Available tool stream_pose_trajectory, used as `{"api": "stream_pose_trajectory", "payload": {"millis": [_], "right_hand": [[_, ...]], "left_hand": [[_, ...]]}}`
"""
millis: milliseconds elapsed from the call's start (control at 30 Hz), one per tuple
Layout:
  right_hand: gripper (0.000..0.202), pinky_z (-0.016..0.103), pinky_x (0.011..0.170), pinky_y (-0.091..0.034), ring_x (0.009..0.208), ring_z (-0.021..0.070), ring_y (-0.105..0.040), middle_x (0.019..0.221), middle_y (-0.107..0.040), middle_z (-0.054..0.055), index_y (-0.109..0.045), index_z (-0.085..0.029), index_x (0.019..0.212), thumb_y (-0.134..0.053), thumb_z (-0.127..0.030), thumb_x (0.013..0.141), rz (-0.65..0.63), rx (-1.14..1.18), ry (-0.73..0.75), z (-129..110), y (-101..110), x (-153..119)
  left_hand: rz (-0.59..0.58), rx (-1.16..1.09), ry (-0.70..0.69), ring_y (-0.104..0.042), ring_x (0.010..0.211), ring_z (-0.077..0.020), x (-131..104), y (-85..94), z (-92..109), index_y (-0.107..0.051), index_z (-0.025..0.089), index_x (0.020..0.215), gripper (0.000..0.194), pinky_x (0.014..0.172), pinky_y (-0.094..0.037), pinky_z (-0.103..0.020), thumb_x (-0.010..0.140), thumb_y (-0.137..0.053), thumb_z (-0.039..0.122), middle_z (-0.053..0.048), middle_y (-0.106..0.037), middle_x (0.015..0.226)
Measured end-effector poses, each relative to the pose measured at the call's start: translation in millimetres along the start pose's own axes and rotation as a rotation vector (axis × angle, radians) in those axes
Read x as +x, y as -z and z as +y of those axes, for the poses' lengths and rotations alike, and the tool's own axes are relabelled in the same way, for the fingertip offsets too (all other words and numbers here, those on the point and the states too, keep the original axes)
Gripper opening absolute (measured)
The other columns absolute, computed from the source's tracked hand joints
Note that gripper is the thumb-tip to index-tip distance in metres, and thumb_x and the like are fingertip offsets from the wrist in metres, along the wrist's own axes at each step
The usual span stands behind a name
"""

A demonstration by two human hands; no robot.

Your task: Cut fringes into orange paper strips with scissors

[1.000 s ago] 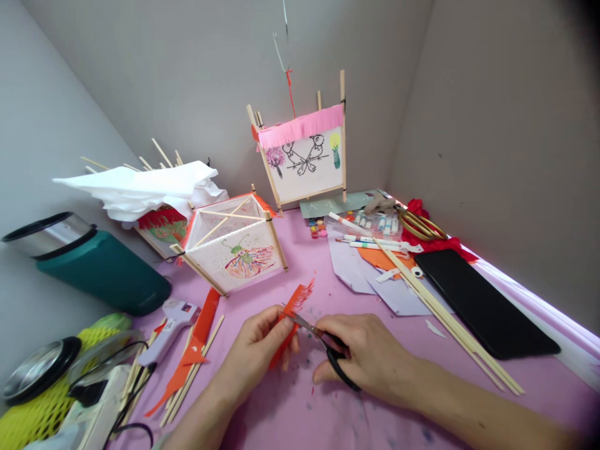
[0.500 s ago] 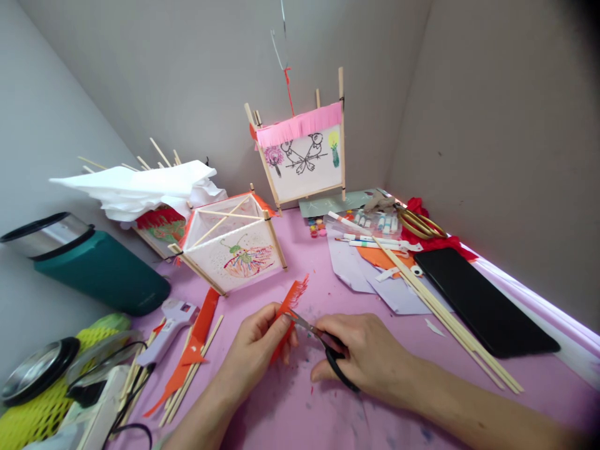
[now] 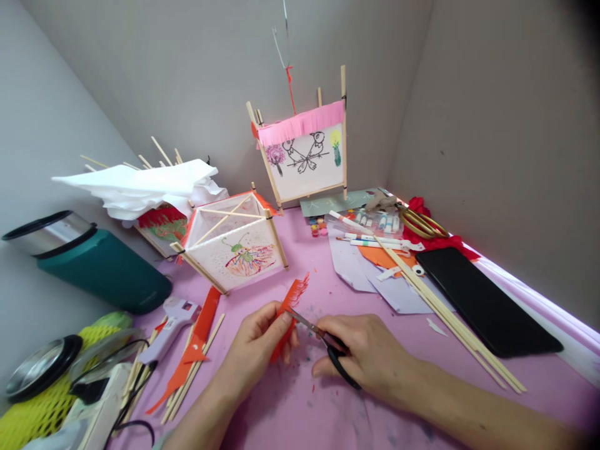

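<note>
Between the thumb and fingers of my left hand is a strip of red-orange paper, its upper end cut into a fine fringe. My right hand grips black-handled scissors, whose blade tips meet the paper's edge beside my left thumb. Part of the strip hangs below, behind my left fingers. Just beyond my hands stands a wooden-stick lantern with a butterfly drawing on its white panel. Another lantern, with two birds and a pink fringe, hangs from a red cord farther back.
On the left lie a green bottle, a lilac glue gun, red paper scraps and thin sticks. On the right are long sticks, a black phone, markers and gold-handled scissors. Grey walls enclose the back.
The scissor blades look slightly more closed at the paper's edge. Both hands keep nearly the same place, and the whole view has shifted very slightly.
</note>
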State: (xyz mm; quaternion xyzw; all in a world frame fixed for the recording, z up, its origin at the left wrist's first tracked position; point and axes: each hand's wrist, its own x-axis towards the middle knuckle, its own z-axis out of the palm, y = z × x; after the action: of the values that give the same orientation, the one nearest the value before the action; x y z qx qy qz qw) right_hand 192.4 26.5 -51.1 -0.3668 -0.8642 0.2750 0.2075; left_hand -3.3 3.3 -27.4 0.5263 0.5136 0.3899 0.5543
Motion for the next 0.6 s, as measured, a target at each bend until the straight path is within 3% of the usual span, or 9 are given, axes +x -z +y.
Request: {"api": "stream_pose_trajectory", "payload": {"millis": [600], "right_hand": [[0.032,0.021,0.058,-0.033,0.062,0.0128,-0.057,0.072,-0.065,-0.001,-0.063,-0.021,0.091,-0.062,-0.050,0.079,-0.011,0.012,0.018,2.0,1.3,-1.2]], "left_hand": [[-0.025,-0.002,0.015,-0.051,0.045,-0.0075,0.1,1.8,-2.3,-0.052,0.015,0.073,0.029,0.047,-0.033,-0.021,0.089,-0.046,0.039,0.000,-0.061,0.064]]}}
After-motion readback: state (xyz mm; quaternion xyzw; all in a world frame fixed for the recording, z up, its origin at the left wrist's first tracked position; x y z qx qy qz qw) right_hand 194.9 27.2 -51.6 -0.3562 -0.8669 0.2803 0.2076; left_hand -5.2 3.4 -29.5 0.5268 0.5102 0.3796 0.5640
